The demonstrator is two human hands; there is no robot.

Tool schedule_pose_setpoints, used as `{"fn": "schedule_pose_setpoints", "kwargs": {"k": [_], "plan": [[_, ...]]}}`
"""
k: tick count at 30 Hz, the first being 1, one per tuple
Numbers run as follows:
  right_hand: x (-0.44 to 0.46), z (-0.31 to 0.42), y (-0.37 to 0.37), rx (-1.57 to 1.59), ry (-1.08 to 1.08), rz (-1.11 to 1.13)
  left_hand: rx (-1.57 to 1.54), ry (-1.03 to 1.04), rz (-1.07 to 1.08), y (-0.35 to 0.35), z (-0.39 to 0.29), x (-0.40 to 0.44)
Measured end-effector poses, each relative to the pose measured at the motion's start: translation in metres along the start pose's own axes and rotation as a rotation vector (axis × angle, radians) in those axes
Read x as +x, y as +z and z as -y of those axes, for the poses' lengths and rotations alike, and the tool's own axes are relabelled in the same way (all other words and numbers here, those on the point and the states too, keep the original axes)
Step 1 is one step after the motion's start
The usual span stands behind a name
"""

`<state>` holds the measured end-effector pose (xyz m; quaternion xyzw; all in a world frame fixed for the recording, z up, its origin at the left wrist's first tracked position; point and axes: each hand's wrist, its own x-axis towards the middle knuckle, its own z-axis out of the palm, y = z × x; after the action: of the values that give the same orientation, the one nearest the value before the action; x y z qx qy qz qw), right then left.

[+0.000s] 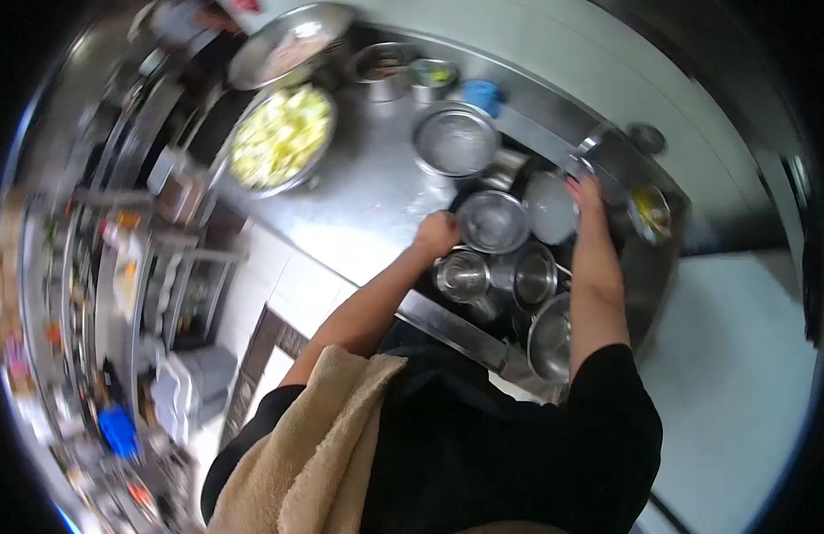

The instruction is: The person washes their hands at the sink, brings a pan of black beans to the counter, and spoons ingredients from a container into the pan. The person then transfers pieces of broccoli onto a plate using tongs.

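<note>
**A:** ok so where's the bowl at?

**B:** The metal bowl (494,222) is over the sink (456,331), roughly mid-cluster, opening facing up toward the camera. Left hand (437,234) is right at its rim, touching as far as I can see.

**A:** Gripping it, or just resting there?

**B:** Fingers look curled in, but the tips are hidden, so I can't tell if they're clamped on it. Right hand (584,190) is across the sink, just beside a whitish round container (552,206). It's blurry there, so can't tell if those fingers are apart or together.

**A:** What's crowding the bowl?

**B:** Toward the person's body there's a steel pot (463,275), with another pan (535,274) next to it and a wider steel bowl (551,338) near the right arm. On the far side, a bigger round vessel (456,140), with a blue thing (481,97) just behind it.

**A:** And further out?

**B:** Steel counter (358,191) off to the left, with a big bowl of pale green chopped leaves (281,138) on it. Oh, and a tan towel (309,445) draped over the person's black shirt (492,454).
</note>
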<state>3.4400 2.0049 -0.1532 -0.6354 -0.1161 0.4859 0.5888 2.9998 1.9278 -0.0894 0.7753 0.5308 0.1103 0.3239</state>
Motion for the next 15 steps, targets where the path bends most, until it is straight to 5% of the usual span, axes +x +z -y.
{"fn": "schedule_pose_setpoints", "kwargs": {"k": [2,4,5,6,7,8,10,11,15], "plan": [[0.071,-0.032,-0.031,0.202,0.063,0.047,0.016,-0.193,0.026,-0.022,0.002,-0.025],[0.148,-0.039,-0.08,-1.651,-0.509,0.135,-0.017,-0.266,-0.038,-0.029,0.019,-0.047],[0.165,-0.047,-0.089,-2.003,-0.909,0.341,-0.041,-0.309,-0.051,-0.028,0.032,-0.055],[0.117,-0.021,-0.071,-2.218,-0.925,0.204,-0.045,-0.363,-0.072,-0.033,0.035,-0.066],[0.102,-0.007,-0.064,-2.886,-1.048,0.535,-0.067,-0.391,-0.121,-0.045,0.03,-0.081],[0.1,-0.013,-0.074,-2.664,-1.126,0.321,-0.057,-0.401,-0.149,-0.045,0.039,-0.09],[0.109,-0.01,-0.071,-1.999,-0.74,0.101,-0.056,-0.418,-0.215,-0.044,0.057,-0.104],[0.037,0.025,-0.039,-1.868,-0.559,0.168,-0.063,-0.422,-0.258,-0.044,0.064,-0.113],[0.046,-0.016,-0.057,-2.035,-0.625,-0.303,-0.067,-0.361,-0.427,-0.044,0.095,-0.142]]}}
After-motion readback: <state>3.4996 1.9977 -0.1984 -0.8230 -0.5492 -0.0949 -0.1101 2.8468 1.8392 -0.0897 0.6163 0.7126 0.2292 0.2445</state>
